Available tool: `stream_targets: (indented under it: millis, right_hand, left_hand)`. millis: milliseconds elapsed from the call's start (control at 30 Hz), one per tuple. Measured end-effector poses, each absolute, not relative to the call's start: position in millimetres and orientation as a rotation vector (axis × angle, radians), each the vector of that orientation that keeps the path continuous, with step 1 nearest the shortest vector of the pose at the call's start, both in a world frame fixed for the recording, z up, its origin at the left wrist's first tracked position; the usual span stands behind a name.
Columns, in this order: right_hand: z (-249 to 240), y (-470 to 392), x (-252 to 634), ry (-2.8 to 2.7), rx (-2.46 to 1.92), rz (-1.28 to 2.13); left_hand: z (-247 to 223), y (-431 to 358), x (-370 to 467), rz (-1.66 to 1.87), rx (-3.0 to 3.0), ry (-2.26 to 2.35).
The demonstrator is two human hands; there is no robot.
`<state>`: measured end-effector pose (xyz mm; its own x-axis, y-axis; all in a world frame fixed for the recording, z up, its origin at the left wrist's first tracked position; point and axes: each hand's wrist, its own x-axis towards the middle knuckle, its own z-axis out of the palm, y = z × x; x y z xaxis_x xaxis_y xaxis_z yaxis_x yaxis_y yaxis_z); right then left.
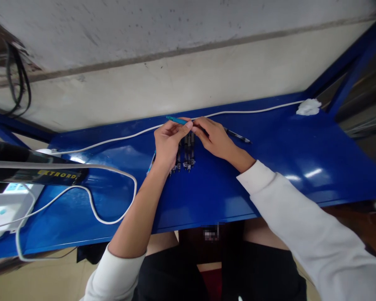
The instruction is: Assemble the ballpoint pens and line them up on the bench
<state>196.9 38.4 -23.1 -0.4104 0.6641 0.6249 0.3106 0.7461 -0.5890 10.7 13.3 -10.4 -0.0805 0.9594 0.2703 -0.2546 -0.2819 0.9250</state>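
Note:
Both hands meet over the middle of the blue table. My left hand (169, 142) is closed around a blue pen (177, 120), whose one end sticks out to the upper left. The fingertips of my right hand (211, 134) are pinched at the pen's other end, which they partly hide. Beneath the hands, several black pens (188, 150) lie side by side with their clear ends towards me. One dark pen (238, 136) pokes out from behind my right hand. Partly covered by my left wrist is another pen with a blue tint (151, 162).
A white cable (122, 137) runs along the back of the blue table (288, 154) to a crumpled white lump (308, 107). At the left are a black tube-like object with yellow lettering (50, 171), a white power strip (9, 209) and a looped white cord (133, 184). A wall stands behind.

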Motion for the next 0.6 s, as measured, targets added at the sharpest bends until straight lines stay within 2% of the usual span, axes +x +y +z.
stream_targets:
  millis: [600]
  right_hand:
    - [-24.9, 38.6, 197.8, -1.997, -0.801, 0.476]
  left_hand:
    - [-7.6, 11.8, 10.4, 1.536, 1.143, 0.904]
